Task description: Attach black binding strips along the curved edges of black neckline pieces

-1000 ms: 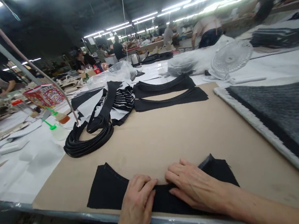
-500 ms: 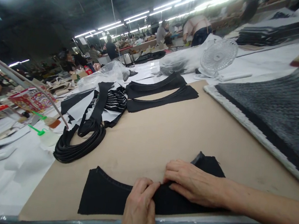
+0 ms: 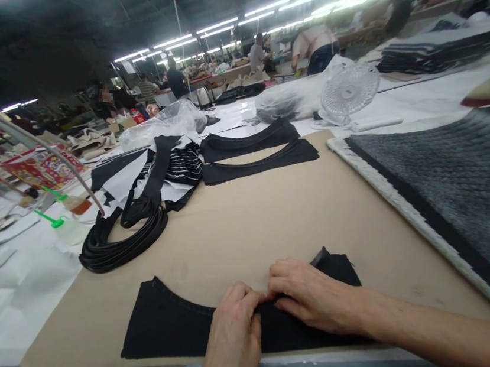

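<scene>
A black fabric piece (image 3: 169, 326) with a concave curved upper edge lies flat near the table's front edge. A narrow folded strip runs along that curve. My left hand (image 3: 236, 331) is closed on the curved edge near the middle, thumb and fingers bent together. Just to its right, my right hand (image 3: 311, 296) lies over the piece with its fingers curled at the same edge. The two hands' fingertips nearly touch and hide the middle of the curve. Beyond my right hand, the piece's right end (image 3: 337, 266) shows, its corner turned up.
Two similar curved black pieces (image 3: 261, 161) lie farther back on the tan board (image 3: 240, 224). To the left are a bundle of curved black strips (image 3: 125, 246) and green-tipped bottles (image 3: 67, 230). A clear fan (image 3: 349, 92) stands behind; grey ribbed material (image 3: 451, 173) lies right.
My left hand has slid slightly right along the curved edge, closer to my right hand. My right hand stays almost in place. The view has shifted slightly.
</scene>
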Demonstrator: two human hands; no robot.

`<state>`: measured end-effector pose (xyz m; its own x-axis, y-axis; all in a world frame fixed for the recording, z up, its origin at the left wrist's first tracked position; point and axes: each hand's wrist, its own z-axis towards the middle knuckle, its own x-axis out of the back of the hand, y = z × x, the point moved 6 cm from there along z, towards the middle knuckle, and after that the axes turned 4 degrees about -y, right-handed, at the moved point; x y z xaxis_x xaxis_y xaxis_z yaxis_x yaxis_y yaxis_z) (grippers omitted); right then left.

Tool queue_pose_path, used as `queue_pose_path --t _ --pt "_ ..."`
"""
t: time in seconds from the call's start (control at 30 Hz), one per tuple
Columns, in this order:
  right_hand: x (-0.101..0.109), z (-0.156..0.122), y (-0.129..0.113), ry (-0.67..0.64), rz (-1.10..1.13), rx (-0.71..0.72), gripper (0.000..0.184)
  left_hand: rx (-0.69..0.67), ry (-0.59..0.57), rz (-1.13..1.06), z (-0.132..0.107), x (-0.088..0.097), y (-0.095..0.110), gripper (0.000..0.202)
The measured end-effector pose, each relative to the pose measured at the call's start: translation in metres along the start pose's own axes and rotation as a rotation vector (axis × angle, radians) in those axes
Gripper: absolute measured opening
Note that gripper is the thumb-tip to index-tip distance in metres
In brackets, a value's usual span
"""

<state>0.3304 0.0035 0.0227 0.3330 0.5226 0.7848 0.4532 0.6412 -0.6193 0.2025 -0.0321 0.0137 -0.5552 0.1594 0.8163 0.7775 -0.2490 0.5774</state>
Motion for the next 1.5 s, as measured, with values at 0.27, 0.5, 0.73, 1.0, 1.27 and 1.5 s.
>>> queue_pose_path --t 0.27,0.5,0.73,1.0,1.27,1.5 --pt "0.007 -0.014 0.003 0.035 -0.045 0.136 0.013 -0.188 0.256 0.235 -0.025 -0.021 0.001 0.039" --pt "0.011 -0.021 0.004 0.033 -0.156 0.209 0.016 -0.34 0.427 0.451 -0.046 -0.039 -0.006 0.044" --pt "0.008 -0.026 0.008 0.045 -0.26 0.256 0.019 -0.335 0.398 0.454 -0.041 -0.036 -0.002 0.046" --pt "0.006 -0.031 0.007 0.045 -0.384 0.321 0.018 -0.364 0.436 0.471 -0.042 -0.034 0.003 0.044" --pt "-0.001 -0.037 0.002 0.003 -0.491 0.345 0.018 -0.429 0.473 0.419 -0.046 -0.032 0.004 0.038" --pt "-0.001 -0.041 -0.006 0.042 -0.432 0.247 0.013 -0.436 0.439 0.281 -0.045 -0.013 0.003 0.037"
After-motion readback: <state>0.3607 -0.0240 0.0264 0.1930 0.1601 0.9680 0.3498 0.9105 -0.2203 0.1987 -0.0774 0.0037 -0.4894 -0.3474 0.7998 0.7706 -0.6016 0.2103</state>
